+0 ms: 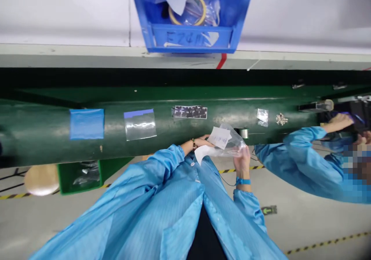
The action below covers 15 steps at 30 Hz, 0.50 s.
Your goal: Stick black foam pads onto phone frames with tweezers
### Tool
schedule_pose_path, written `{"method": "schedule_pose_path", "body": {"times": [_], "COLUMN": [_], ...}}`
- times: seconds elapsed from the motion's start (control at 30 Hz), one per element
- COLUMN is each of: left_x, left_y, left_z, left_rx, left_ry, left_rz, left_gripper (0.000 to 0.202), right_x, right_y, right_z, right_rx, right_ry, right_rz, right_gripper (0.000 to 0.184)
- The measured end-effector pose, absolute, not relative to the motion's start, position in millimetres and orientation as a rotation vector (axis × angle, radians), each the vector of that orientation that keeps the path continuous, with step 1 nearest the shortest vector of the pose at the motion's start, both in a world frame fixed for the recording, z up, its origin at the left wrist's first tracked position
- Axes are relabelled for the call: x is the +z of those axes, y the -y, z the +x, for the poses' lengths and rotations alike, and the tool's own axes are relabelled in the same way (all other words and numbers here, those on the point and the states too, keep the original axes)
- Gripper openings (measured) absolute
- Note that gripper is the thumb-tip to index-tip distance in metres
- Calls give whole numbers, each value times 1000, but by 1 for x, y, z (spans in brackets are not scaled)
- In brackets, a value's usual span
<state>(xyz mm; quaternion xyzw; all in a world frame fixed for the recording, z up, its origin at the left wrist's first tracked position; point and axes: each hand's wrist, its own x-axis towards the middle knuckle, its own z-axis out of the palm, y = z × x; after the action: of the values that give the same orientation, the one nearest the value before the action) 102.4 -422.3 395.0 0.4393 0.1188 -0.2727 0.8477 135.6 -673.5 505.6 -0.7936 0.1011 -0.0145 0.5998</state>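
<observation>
Clear bag [232, 151] sits between both hands [242, 160], forearms [186, 147] angled inward.

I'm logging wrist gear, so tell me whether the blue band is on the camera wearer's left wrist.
No, the blue band is around the right wrist, while the left wrist wears a dark bracelet.

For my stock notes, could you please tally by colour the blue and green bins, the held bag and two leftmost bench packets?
Blue: 2 (upper bin, plain packet)
Green: 1 (lower bin)
Clear: 2 (held bag, strip-topped packet)
Total: 5
</observation>
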Motion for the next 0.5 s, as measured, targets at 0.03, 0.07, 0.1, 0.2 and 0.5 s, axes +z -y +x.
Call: {"method": "schedule_pose_path", "body": {"times": [0.03,0.07,0.1,0.2,0.5], "left_x": [393,391,388,376,352], "left_y": [422,419,415,403,416], "left_z": [110,118,127,153,178], "left_rx": [-555,-526,-490,-384,-293], "left_ry": [-241,-233,-222,-176,-85], "left_rz": [993,1077,1167,1410,1864], "left_gripper": [75,80,84,83,64], "right_x": [505,504,501,486,399], "right_y": [682,691,699,714,658], "right_z": [135,134,132,129,199], "right_rx": [-41,-45,-39,35,100], "right_ry": [-238,-243,-250,-257,-63], "right_rz": [-1858,-1885,-1921,-2069,-2535], "right_gripper": [45,45,46,51,105]}}
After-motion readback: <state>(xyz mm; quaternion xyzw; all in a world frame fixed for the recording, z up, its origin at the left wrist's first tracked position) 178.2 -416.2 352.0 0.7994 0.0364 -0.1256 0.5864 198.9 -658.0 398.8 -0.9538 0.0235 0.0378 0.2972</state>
